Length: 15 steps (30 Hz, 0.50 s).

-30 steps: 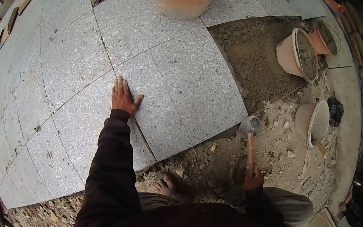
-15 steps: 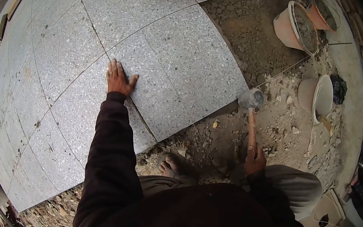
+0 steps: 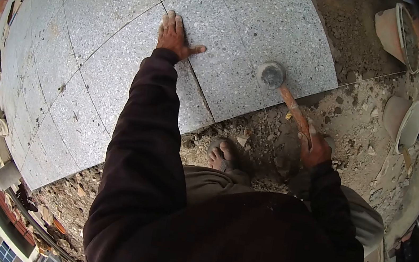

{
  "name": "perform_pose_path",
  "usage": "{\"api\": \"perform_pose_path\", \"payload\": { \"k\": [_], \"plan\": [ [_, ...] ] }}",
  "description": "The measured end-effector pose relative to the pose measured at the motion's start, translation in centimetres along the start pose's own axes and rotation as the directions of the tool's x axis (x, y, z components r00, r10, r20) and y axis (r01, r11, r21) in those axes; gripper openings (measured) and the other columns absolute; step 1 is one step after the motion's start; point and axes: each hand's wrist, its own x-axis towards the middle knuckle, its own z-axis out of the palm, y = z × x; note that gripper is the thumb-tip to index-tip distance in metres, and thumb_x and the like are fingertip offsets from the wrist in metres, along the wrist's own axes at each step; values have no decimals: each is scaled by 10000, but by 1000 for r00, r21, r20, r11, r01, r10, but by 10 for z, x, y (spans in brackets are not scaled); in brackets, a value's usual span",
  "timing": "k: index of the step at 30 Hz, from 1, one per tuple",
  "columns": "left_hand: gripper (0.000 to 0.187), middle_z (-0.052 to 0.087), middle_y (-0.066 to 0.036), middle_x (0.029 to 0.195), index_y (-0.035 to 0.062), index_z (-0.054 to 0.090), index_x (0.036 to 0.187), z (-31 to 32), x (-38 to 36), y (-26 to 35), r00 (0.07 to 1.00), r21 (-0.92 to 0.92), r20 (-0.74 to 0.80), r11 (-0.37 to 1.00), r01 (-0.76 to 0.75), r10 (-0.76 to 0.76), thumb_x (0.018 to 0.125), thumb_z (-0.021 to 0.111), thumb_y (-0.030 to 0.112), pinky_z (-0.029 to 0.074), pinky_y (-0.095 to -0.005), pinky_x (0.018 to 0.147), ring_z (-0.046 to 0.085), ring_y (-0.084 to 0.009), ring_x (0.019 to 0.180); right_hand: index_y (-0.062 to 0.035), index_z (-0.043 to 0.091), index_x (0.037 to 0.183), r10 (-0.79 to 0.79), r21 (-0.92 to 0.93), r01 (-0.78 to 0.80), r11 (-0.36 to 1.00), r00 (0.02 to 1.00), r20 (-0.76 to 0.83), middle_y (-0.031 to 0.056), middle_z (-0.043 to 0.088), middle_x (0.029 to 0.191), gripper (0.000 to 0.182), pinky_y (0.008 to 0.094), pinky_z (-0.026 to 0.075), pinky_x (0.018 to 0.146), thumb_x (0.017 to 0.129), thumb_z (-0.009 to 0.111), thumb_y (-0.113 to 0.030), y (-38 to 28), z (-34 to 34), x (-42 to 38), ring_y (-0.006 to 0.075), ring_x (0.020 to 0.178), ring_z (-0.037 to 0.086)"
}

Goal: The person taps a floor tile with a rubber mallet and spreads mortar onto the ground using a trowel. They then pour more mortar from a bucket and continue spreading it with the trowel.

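Note:
My left hand (image 3: 176, 37) lies flat with fingers spread across the joint between two grey speckled floor tiles, its thumb on the right-hand tile (image 3: 234, 32). In my right hand (image 3: 316, 149) is the wooden handle of a rubber mallet (image 3: 271, 75), fingers wrapped round it. The mallet's round grey head overlaps the right part of that same tile, near its front edge. A dark gap runs along the joint from below my left hand to the tile's front corner.
Broken soil and rubble (image 3: 353, 119) border the tiles at the front and right. An orange bucket of grey mix (image 3: 391, 36) stands at upper right, with a pale bucket (image 3: 396, 114) below it. A string (image 3: 374, 79) stretches from the tile corner. My bare foot (image 3: 220, 154) rests on the dirt.
The mallet has swung from beyond the tile's right corner to over the tile, moving left. My left hand keeps its place on the joint while the whole view has shifted.

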Motion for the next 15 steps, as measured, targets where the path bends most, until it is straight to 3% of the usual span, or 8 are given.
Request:
{"api": "perform_pose_path", "payload": {
  "k": [3, 6, 9, 12, 15],
  "plan": [
    [1199, 107, -275, 1409, -83, 160, 1333, -3, -1, 2, 1000, -17, 7, 1000, 10, -10, 561, 630, 705, 120, -467, 1067, 65, -406, 1323, -44, 509, 1176, 75, 124, -84, 989, 995, 70, 187, 608, 865, 410, 417, 475, 628, 822, 582, -238, -10, -8, 11, 355, 743, 597],
    [1195, 101, -267, 1413, -79, 159, 1334, -7, -1, 4, 999, -4, 38, 1000, 29, -29, 565, 628, 705, 120, -461, 1069, 62, -400, 1326, -30, 503, 1176, -14, 176, 25, 984, 998, -64, 200, 608, 865, 410, 418, 473, 649, 835, 562, -249, -7, -6, 8, 369, 764, 595],
    [1188, 89, -259, 1419, -73, 159, 1337, -4, 0, 2, 999, 8, 36, 999, 33, -33, 569, 629, 700, 121, -453, 1071, 58, -393, 1328, -21, 495, 1178, 92, 95, -97, 991, 994, 54, 217, 605, 875, 407, 418, 474, 658, 843, 545, -247, -4, 1, 10, 374, 785, 594],
    [1186, 88, -254, 1422, -69, 153, 1342, -11, 0, 8, 997, 16, 58, 999, 47, -48, 573, 630, 697, 125, -444, 1072, 64, -383, 1330, -22, 471, 1202, 87, 178, -88, 980, 996, 16, 223, 603, 871, 435, 430, 472, 666, 857, 518, -284, -6, 2, 15, 384, 794, 589],
    [1197, 97, -250, 1423, -71, 156, 1341, -17, -2, 12, 995, 52, 61, 996, 76, -79, 562, 628, 706, 137, -433, 1073, 77, -375, 1331, -18, 466, 1190, 222, 108, -233, 966, 970, 101, 233, 601, 856, 453, 448, 468, 654, 866, 491, -334, -13, -3, 20, 398, 772, 586]
  ]
}}
